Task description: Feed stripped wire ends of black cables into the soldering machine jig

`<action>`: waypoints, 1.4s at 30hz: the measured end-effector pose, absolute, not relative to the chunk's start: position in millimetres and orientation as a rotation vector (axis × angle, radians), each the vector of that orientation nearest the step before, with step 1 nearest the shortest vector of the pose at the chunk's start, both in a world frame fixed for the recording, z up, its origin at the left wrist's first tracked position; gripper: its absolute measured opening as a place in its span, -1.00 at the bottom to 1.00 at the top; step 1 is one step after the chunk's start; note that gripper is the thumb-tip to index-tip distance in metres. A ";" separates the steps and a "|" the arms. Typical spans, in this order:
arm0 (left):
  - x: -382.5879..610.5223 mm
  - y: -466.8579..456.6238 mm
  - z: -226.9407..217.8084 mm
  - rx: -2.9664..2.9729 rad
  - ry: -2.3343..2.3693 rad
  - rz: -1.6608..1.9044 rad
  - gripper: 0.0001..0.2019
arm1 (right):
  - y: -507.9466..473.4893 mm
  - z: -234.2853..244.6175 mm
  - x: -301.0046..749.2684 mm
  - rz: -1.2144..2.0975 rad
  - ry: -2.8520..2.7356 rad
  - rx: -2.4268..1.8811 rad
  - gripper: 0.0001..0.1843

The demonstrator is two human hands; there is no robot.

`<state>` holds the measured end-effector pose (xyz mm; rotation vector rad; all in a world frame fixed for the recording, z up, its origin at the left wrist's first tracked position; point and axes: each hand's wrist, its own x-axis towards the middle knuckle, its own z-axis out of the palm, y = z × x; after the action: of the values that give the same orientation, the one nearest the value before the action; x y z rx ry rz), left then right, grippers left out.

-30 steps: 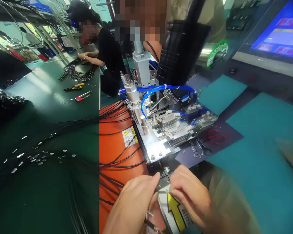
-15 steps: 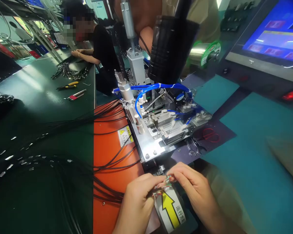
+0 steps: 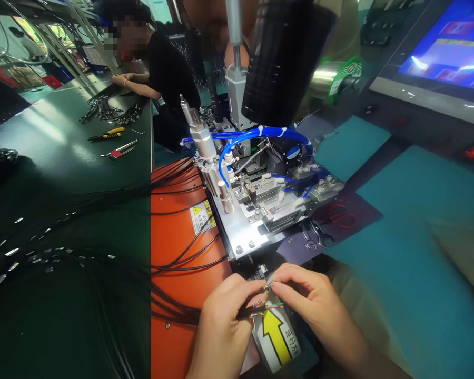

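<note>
My left hand (image 3: 226, 318) is closed around black cable (image 3: 245, 312), near the front of the machine. Thin coloured wires (image 3: 276, 305), green, red and white among them, fan out from the cable end. My right hand (image 3: 312, 300) pinches fine wire ends (image 3: 269, 285) between thumb and forefinger, right beside the left thumb. Directly below the fingers is a curved white surface with a yellow arrow (image 3: 274, 334). How many cables lie inside the left palm is hidden.
A metal fixture (image 3: 237, 231) with blue air tubes (image 3: 256, 132) stands ahead on the orange base (image 3: 177, 245). Black cables cross the green table (image 3: 114, 221) at left, with pliers (image 3: 107, 134) farther back. Wrenches (image 3: 316, 236) and red scissors (image 3: 343, 216) lie right. A co-worker (image 3: 169, 68) sits beyond.
My right fingers have drawn slightly away from the left hand, pinching fewer wires. The coloured wires below now spread apart and the black cable end shows. The view has shifted slightly.
</note>
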<state>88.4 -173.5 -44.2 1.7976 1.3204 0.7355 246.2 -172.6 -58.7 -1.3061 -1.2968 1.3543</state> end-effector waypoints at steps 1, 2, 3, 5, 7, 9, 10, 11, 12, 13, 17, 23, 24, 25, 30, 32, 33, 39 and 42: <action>88.5 -174.4 -44.7 1.799 1.338 0.757 -0.77 | -173.0 -58.0 246.6 1.348 -1.330 -1.299 -0.84; 88.7 -175.2 -45.2 1.796 1.357 0.777 -0.78 | -173.9 -57.3 246.8 1.300 -1.386 -1.285 -0.83; 88.9 -175.9 -45.6 1.788 1.376 0.790 -0.78 | -175.2 -56.8 246.5 1.205 -1.465 -1.275 -0.82; 89.5 -176.7 -46.2 1.744 1.421 0.795 -0.80 | -179.0 -55.9 244.4 0.924 -1.673 -1.272 -0.80; 90.3 -176.5 -46.2 1.657 1.464 0.784 -0.84 | -182.7 -55.5 240.7 0.658 -1.836 -1.268 -0.78; 91.3 -175.4 -45.3 1.578 1.486 0.771 -0.86 | -184.2 -55.2 236.9 0.584 -1.880 -1.261 -0.79; 91.9 -174.7 -44.5 1.558 1.486 0.768 -0.86 | -183.8 -54.9 235.5 0.622 -1.852 -1.258 -0.81; 92.4 -173.9 -43.5 1.548 1.480 0.764 -0.86 | -182.6 -54.3 234.6 0.699 -1.801 -1.266 -0.83; 92.9 -173.1 -42.4 1.546 1.474 0.762 -0.85 | -180.8 -53.5 234.2 0.803 -1.740 -1.285 -0.85; 93.4 -172.6 -41.3 1.544 1.466 0.759 -0.84 | -178.4 -52.4 234.4 0.915 -1.668 -1.317 -0.85; 94.4 -172.5 -39.1 1.532 1.445 0.731 -0.82 | -168.9 -48.0 237.4 1.255 -1.425 -1.406 -0.88; 94.0 -174.7 -38.8 1.547 1.443 0.713 -0.80 | -165.9 -52.4 239.7 1.378 -1.291 -1.372 -0.90; 94.0 -174.6 -38.6 1.555 1.440 0.717 -0.80 | -166.1 -53.9 239.8 1.385 -1.274 -1.360 -0.90; 93.9 -174.4 -38.5 1.562 1.439 0.721 -0.80 | -166.4 -55.2 239.8 1.388 -1.260 -1.347 -0.90; 92.7 -172.7 -39.4 1.582 1.421 0.755 -0.84 | -167.0 -56.7 238.5 1.350 -1.257 -1.312 -0.87; 92.3 -172.7 -40.1 1.583 1.418 0.769 -0.88 | -167.6 -55.6 237.9 1.301 -1.294 -1.330 -0.86; 92.4 -173.0 -40.3 1.588 1.418 0.772 -0.88 | -168.1 -55.1 237.7 1.267 -1.322 -1.340 -0.86; 95.7 -174.2 -39.4 1.668 1.424 0.776 -0.82 | -173.5 -55.0 236.9 0.964 -1.531 -1.281 -0.82; 96.6 -174.3 -39.3 1.670 1.432 0.777 -0.81 | -173.8 -55.7 236.3 0.923 -1.552 -1.273 -0.79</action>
<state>96.6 -174.3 -39.3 1.6702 1.4324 0.7769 236.3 -173.8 -55.7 -1.2733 -1.5517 0.9231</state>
